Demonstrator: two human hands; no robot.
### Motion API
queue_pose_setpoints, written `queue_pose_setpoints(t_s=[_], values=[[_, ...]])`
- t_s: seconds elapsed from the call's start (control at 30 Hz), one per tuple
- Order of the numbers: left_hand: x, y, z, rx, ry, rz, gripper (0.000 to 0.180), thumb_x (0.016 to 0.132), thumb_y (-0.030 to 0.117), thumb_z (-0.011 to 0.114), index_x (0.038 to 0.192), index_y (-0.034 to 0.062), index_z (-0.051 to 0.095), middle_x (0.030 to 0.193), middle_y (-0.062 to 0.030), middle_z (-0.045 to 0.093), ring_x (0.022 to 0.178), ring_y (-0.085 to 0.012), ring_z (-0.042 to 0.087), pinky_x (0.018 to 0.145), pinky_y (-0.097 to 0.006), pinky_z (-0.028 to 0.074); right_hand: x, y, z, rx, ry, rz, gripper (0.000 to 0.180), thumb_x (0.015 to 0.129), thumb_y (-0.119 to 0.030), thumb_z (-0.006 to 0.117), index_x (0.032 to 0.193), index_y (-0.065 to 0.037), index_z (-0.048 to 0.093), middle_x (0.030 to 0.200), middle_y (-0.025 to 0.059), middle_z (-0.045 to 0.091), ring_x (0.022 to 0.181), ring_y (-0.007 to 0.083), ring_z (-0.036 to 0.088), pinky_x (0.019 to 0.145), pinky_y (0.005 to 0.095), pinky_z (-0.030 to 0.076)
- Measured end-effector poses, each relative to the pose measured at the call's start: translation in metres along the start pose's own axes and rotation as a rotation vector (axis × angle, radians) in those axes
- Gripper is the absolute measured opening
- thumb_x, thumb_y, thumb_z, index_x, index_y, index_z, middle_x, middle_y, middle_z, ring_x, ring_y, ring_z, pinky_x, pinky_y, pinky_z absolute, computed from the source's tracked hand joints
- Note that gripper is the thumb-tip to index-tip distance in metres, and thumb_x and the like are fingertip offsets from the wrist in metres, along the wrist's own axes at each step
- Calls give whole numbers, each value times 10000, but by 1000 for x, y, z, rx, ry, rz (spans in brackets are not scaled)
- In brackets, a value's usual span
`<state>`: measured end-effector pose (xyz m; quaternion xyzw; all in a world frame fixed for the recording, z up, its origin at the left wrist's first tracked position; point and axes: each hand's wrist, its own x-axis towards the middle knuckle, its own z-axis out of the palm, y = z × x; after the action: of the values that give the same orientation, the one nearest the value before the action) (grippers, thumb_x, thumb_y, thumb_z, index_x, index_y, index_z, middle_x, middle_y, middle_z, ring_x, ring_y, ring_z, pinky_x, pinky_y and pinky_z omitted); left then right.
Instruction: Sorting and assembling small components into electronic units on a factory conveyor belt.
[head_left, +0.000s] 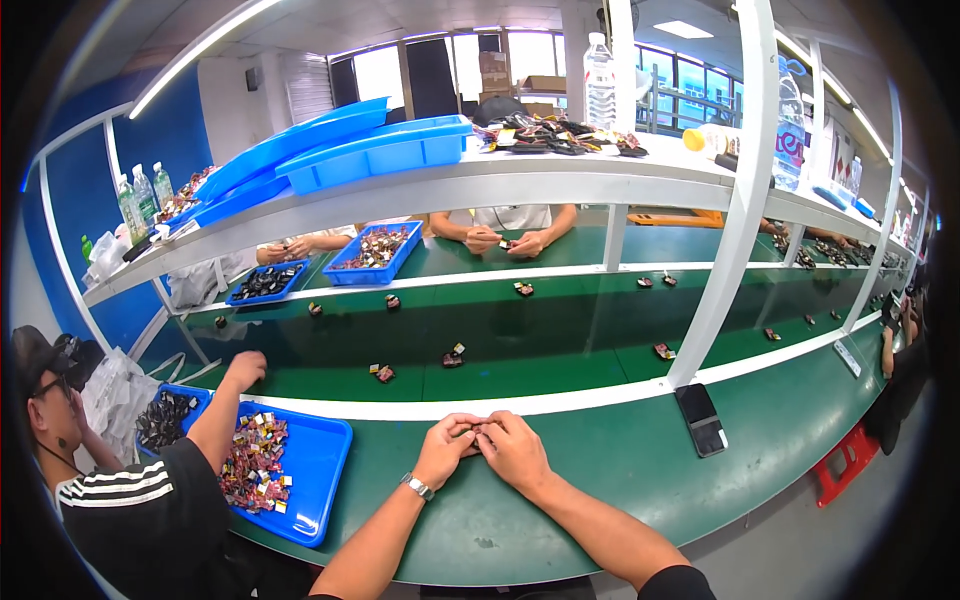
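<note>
Near the front edge of the green bench [640, 450], my two hands meet fingertip to fingertip. My left hand [445, 452], with a metal watch on its wrist, is closed in a pinch. My right hand [513, 455] is closed against it, thumb and fingers pressed together. Between them shows a bit of a small dark reddish part [477, 437]; my fingers cover most of it, so its exact kind stays hidden. Beyond my hands, small red-and-black wired parts with pale labels [383, 373] lie on the green conveyor belt [520, 370].
A blue tray [335, 470] of similar parts stands at left, beside a co-worker [130, 490] reaching over the belt. A dark phone [702, 420] lies at right near a white post [735, 210]. Overhead, a shelf [400, 178] carries blue trays and bottles. Another person works opposite.
</note>
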<state>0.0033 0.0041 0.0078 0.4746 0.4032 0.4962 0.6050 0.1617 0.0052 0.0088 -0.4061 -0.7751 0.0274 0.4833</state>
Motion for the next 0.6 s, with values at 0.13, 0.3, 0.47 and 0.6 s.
queue_pose_setpoints(t_s=[0.13,0.3,0.47,0.6], values=[[1,-3,-2,7,-17,8,206,959,1,519,1162,2,553,1124,-89,637,1011,-149,627,846,-285,561,-1,3,3,-16,7,-11,122,749,-79,737,853,-49,681,917,71,633,820,249,645,695,356,549],[2,-7,-2,18,10,45,176,953,18,543,1128,0,560,1086,-89,648,952,-149,643,811,-294,574,2,-1,1,0,17,-25,152,747,-56,735,883,-34,672,919,79,635,810,261,650,698,359,551],[1,-9,-4,33,105,62,134,948,30,566,1079,6,580,1005,-76,675,878,-111,640,716,-250,555,5,1,3,392,-13,301,150,785,-22,721,924,-2,670,935,97,651,753,190,675,648,289,558],[1,-7,-4,30,68,36,145,955,36,549,1096,14,575,1031,-77,670,891,-119,643,741,-261,557,5,4,0,408,-41,299,150,796,8,683,945,6,670,897,118,641,698,188,670,603,292,551]])
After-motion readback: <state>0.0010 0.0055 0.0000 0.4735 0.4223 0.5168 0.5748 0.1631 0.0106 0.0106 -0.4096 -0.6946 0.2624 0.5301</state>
